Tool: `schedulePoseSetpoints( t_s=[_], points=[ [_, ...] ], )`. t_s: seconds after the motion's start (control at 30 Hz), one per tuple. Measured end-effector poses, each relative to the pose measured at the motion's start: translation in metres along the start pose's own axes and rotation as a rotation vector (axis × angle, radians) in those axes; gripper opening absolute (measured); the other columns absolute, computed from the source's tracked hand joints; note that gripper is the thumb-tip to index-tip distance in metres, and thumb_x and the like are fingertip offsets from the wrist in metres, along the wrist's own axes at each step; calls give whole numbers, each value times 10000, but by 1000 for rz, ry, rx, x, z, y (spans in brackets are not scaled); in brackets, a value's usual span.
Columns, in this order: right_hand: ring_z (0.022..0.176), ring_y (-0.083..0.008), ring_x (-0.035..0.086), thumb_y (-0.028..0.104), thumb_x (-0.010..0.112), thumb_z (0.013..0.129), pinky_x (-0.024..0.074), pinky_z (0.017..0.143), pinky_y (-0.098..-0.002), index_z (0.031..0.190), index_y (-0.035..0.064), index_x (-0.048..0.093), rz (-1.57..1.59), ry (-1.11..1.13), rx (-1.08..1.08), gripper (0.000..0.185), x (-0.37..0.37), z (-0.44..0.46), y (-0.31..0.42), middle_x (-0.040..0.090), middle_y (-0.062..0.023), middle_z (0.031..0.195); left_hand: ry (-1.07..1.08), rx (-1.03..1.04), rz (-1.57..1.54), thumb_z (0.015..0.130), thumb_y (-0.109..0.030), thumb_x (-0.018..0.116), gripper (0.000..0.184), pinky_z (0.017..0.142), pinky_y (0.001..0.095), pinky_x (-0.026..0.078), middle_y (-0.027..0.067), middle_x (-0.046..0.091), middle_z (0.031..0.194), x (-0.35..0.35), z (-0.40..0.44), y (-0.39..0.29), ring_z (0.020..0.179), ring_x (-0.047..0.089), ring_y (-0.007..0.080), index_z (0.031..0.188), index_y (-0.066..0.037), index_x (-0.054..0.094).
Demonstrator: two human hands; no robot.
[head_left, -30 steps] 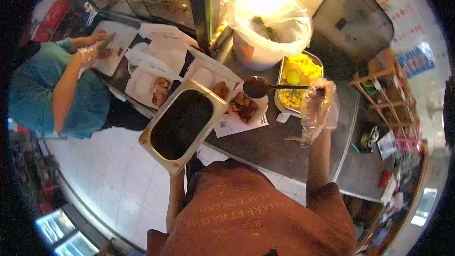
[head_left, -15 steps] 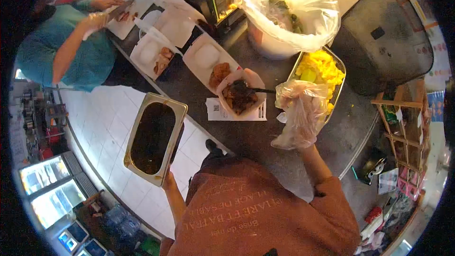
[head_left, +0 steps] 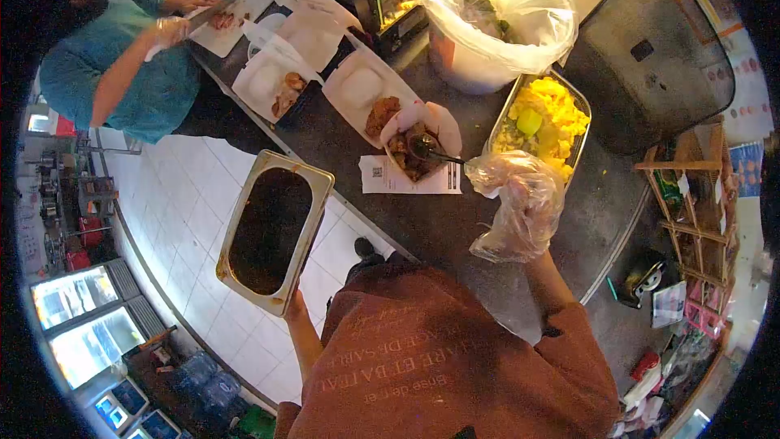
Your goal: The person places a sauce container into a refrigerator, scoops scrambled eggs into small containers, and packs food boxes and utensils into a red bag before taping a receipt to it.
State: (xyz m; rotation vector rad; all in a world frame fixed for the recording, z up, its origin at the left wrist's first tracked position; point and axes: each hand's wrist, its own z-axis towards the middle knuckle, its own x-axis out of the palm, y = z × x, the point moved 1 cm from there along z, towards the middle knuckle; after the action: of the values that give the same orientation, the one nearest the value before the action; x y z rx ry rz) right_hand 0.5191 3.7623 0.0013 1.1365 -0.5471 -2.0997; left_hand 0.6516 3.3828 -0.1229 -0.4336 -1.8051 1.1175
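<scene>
My left hand (head_left: 297,307) is closed on the lower edge of a deep metal pan (head_left: 309,232), which holds dark brown sauce (head_left: 268,228). A loose clear plastic glove covers my right hand (head_left: 520,203), closed around the handle of a dark ladle (head_left: 448,158). The ladle's bowl is inside a paper food box (head_left: 448,126), over brown chunks of food (head_left: 409,161). Under that box lies a printed paper slip (head_left: 380,183). Beside my right hand, a metal tray (head_left: 587,118) holds yellow food (head_left: 540,114). Fingers inside the glove are partly blurred by the plastic.
Takeaway boxes with rice (head_left: 357,84) and meat (head_left: 288,93) line the counter (head_left: 390,228). A plastic-lined bucket (head_left: 463,61) and a dark mesh-like bin (head_left: 658,57) stand behind. A co-worker (head_left: 122,73) cuts meat on a white board (head_left: 256,0) at the far left.
The ladle's bowl has turned and now shows its rounded side in the box. My gloved hand has shifted slightly down and away from the yellow food. The pan stays in my left hand.
</scene>
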Motion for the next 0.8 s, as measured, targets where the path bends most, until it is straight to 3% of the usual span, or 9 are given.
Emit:
schedulePoseSetpoints(
  t_s=[0.2,0.23,0.33,0.4,0.47,0.53,0.6,0.63,0.8],
  points=[
    [769,-290,581,129,587,762,444,704,-396,897,35,558,45,-199,-267,167,32,-13,-12,605,-106,836,-1,6,-13,856,-419,420,505,900,357,412,88,419,1229,-13,3,-5,1075,459,211,1238,-95,358],
    [767,-291,579,130,583,765,442,701,-399,922,29,549,100,-300,-261,189,43,-15,-15,603,-102,843,0,9,-15,856,-421,420,506,900,357,412,88,420,1228,-15,4,-6,1075,459,211,1237,-95,358],
    [784,-289,565,117,564,785,429,701,-393,1002,11,505,273,-30,202,248,29,-25,-16,584,-115,866,2,13,-24,854,-428,419,509,900,357,412,86,424,1226,-18,9,-7,1073,461,211,1236,-96,361],
    [793,-277,558,130,546,804,424,707,-377,1002,10,508,60,-167,147,235,50,-67,-57,574,-124,870,9,8,-28,853,-432,418,511,900,356,412,85,426,1224,-18,12,-7,1072,463,212,1235,-97,363],
    [798,-224,535,155,524,833,432,711,-333,986,9,517,101,-70,149,211,41,-61,-54,549,-112,882,19,6,-36,853,-436,418,513,899,356,413,84,429,1223,-15,16,-5,1070,464,212,1234,-97,365],
    [774,-142,522,181,532,836,452,689,-262,990,13,526,67,-224,-26,228,50,-70,-63,534,-70,888,28,2,-44,852,-441,417,515,899,356,413,83,431,1221,-12,19,-2,1069,465,212,1233,-98,367],
    [764,-139,522,175,534,833,456,685,-258,978,13,527,92,-294,-9,218,51,-73,-68,535,-69,876,41,-5,-54,851,-445,417,517,899,356,413,82,433,1219,-7,22,1,1068,467,212,1232,-99,368],
    [759,-138,522,172,535,831,458,684,-256,972,12,528,128,-333,46,213,52,-69,-65,535,-69,870,49,-8,-63,851,-447,416,518,899,356,413,81,435,1219,-3,25,3,1067,467,213,1231,-99,369],
    [733,-131,522,157,539,824,468,674,-246,942,11,530,951,-866,899,187,47,-40,-42,538,-68,840,98,-19,-100,848,-458,415,523,898,355,414,79,441,1214,21,39,11,1065,471,213,1228,-101,374]
  ],
)
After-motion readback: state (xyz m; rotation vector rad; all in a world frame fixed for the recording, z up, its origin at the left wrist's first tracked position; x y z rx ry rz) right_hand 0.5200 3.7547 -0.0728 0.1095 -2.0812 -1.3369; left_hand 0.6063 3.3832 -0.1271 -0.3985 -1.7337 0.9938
